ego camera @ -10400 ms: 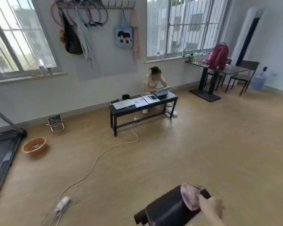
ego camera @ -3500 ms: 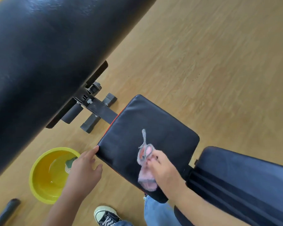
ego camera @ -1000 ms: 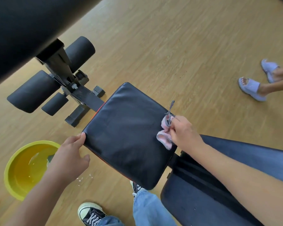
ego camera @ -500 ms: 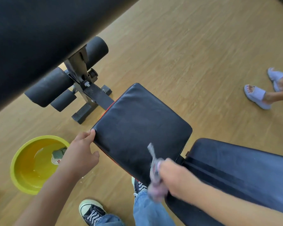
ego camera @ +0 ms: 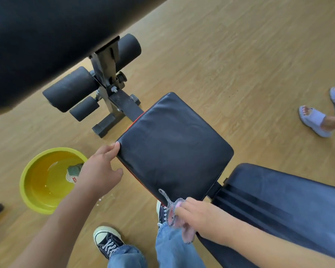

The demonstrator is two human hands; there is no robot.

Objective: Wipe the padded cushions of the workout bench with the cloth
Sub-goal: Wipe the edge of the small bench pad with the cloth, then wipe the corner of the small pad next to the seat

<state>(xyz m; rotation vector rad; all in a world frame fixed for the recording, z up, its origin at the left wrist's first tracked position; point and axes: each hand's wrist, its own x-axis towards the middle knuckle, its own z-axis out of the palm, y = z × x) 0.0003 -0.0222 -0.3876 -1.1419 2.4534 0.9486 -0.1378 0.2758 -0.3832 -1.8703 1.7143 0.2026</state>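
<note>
Pink fuzzy cloth [ego camera: 179, 219] bunched at glossy square cushion [ego camera: 174, 146] edge.

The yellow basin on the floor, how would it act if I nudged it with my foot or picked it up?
The yellow basin holds liquid, so a nudge would probably slosh it; droplets already dot the floor. Its wide, low shape looks unlikely to tip. Lifted, it would likely feel heavier than its thin wall suggests, and two hands seem safer.
</note>
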